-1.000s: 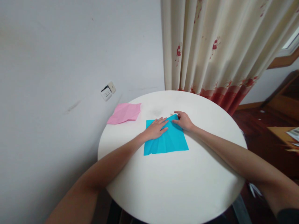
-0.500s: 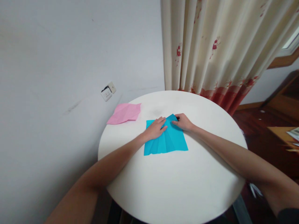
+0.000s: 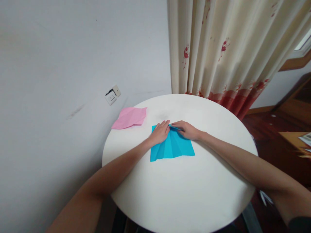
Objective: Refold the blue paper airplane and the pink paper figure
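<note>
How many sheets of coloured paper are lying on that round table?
2. A blue sheet lies mid-table under both hands; a pink sheet sits at the far left edge, near the wall. Nothing seems hidden.

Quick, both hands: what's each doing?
Left hand: open, flat on the blue paper.
Right hand: fingers pressing the paper's far edge down.

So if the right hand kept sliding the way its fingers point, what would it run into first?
The right hand points left along the far edge of the blue paper; it would meet the left hand almost at once, as their fingertips look nearly touching.
</note>
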The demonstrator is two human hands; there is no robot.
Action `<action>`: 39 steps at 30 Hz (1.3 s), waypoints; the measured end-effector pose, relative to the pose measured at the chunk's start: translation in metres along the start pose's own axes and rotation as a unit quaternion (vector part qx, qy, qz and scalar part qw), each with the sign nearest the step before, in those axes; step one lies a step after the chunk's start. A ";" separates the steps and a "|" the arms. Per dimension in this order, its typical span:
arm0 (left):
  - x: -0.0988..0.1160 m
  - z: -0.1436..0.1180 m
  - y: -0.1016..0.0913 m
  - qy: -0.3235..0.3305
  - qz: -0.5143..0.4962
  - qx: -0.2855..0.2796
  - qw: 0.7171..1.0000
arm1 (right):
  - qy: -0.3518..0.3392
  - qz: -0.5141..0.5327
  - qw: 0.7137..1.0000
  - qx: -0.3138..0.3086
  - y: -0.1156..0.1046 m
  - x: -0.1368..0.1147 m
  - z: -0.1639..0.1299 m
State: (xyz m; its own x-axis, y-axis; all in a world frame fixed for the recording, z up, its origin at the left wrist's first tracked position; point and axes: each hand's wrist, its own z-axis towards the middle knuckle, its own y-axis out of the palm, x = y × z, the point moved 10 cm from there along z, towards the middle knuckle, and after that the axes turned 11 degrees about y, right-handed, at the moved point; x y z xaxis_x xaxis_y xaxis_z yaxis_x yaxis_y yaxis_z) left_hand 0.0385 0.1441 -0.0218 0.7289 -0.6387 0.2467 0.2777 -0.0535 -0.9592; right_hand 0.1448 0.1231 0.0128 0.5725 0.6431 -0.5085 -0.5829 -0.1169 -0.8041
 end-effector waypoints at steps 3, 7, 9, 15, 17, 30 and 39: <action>-0.002 0.002 -0.001 -0.001 -0.012 0.007 1.000 | -0.031 -0.032 0.999 -0.026 0.004 -0.009 -0.004; -0.005 0.004 -0.001 0.002 -0.022 0.006 1.000 | -0.031 -0.043 0.998 -0.041 0.003 -0.012 -0.006; -0.004 0.005 -0.002 0.006 -0.023 0.003 1.000 | -0.018 -0.038 0.998 -0.039 0.003 -0.007 -0.005; 0.002 0.002 -0.001 0.032 0.001 -0.028 0.999 | 0.012 -0.077 0.997 -0.024 0.009 0.012 -0.002; 0.005 0.000 0.002 0.045 0.013 -0.048 0.998 | 0.028 -0.102 0.994 -0.019 0.010 0.018 -0.001; 0.028 -0.001 0.000 0.116 0.046 -0.048 0.991 | 0.156 -0.172 0.972 -0.007 0.010 0.040 -0.002; 0.038 -0.006 -0.003 0.104 0.121 -0.028 0.987 | 0.168 -0.200 0.965 -0.022 0.009 0.039 -0.003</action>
State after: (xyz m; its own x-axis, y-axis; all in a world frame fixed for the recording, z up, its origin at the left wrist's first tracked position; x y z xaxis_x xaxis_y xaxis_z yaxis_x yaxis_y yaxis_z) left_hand 0.0621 0.1153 -0.0101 0.6244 -0.7808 -0.0189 0.0712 0.0810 -0.9942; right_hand 0.1638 0.1446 -0.0153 0.9054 0.3632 -0.2198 -0.2553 0.0524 -0.9654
